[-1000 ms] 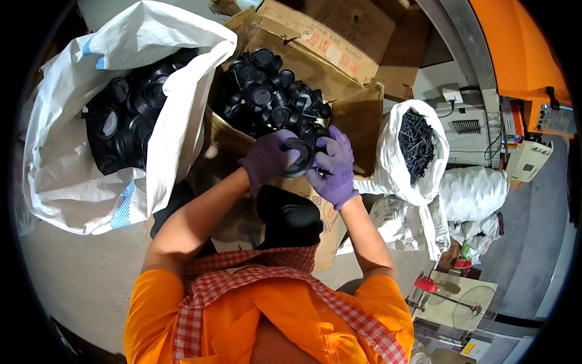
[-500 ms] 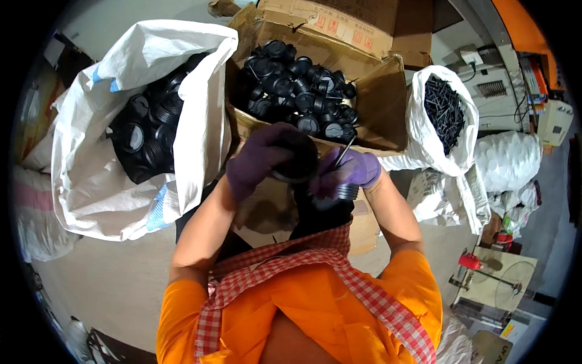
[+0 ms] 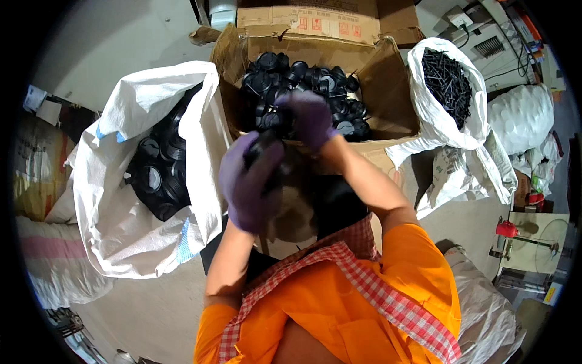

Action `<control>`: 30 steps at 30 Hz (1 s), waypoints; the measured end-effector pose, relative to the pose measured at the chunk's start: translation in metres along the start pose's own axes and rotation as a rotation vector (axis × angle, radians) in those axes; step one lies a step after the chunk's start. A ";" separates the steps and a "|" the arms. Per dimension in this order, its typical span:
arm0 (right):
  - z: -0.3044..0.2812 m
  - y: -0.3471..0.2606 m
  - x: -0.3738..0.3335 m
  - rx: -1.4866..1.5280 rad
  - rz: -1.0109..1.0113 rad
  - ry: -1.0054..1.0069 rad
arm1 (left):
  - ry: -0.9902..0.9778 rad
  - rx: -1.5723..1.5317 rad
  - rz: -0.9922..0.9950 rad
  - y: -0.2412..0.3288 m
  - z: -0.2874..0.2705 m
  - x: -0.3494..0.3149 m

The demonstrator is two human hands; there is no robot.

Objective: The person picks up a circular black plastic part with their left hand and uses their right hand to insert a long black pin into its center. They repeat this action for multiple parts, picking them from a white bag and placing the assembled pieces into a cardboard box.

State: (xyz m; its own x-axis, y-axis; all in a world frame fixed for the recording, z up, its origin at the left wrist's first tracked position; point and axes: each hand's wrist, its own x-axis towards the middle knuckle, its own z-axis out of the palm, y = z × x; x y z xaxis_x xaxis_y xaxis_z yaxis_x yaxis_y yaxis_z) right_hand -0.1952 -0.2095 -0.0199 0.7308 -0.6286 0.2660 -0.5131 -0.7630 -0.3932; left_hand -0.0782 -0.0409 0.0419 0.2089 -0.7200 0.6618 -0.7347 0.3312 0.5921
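Up from in front of the cardboard box [image 3: 393,91], the purple-gloved right hand [image 3: 310,118] has moved over the box's front edge, near its middle. It is at the heap of black round parts [image 3: 330,79], but it is blurry, so one cannot tell if it grips any. The left hand [image 3: 247,182] grasps one dark round piece [image 3: 262,144] just outside the front edge, near the front left corner. Work looks partway along: one piece is in hand, and lots fill the box. More black rings [image 3: 173,148] sit in the big white sack [image 3: 205,182] beside the box's left side; whether those are done does not show.
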 end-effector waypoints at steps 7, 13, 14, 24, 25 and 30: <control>0.085 0.187 -0.017 -0.230 0.795 -0.459 | 0.435 0.697 -0.150 -0.021 -0.066 0.023; 0.102 0.190 -0.031 0.080 0.720 -0.177 | 0.036 0.034 -0.001 -0.006 0.015 0.014; 0.098 0.185 -0.034 0.108 0.744 -0.007 | -0.164 -0.189 -0.075 -0.003 0.032 0.013; -0.013 -0.001 -0.054 0.366 -0.329 0.047 | -0.174 -1.346 -1.068 -0.038 0.096 0.002; -0.013 0.002 -0.061 0.590 -0.146 0.073 | -0.060 -1.342 -1.090 -0.043 0.096 0.002; -0.031 0.051 -0.090 0.442 0.152 0.289 | -0.103 -1.017 -1.139 -0.056 0.087 -0.006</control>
State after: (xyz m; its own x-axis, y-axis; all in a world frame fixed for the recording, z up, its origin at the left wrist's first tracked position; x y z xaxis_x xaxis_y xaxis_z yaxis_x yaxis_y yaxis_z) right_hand -0.3009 -0.1968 -0.0371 0.4779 -0.7902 0.3835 -0.3197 -0.5632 -0.7620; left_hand -0.0946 -0.1089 -0.0353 0.2617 -0.8967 -0.3570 0.5293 -0.1760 0.8300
